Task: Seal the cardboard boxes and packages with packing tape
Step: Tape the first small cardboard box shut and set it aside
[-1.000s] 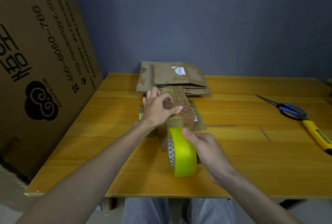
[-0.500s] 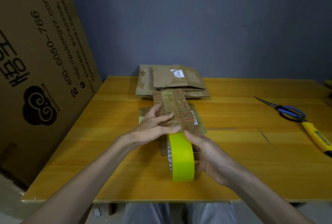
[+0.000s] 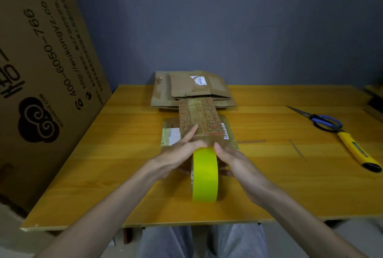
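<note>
The small printed box (image 3: 199, 119) sits mid-table (image 3: 103, 164) on a flat package (image 3: 230, 133). The left hand (image 3: 176, 160) presses on it, index finger straight on the top. The right hand (image 3: 236, 166) grips the yellow tape roll (image 3: 205, 177), which stands on edge just before the box. Scissors (image 3: 323, 121) lie well to the right.

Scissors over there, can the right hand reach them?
Probably yes: only bare table lies between the right hand and the scissors, though that hand is holding the tape roll.

"400-6050-766" and "http://wukongyz.com/" in black print on the big leaning cardboard sheet (image 3: 41, 71)
</note>
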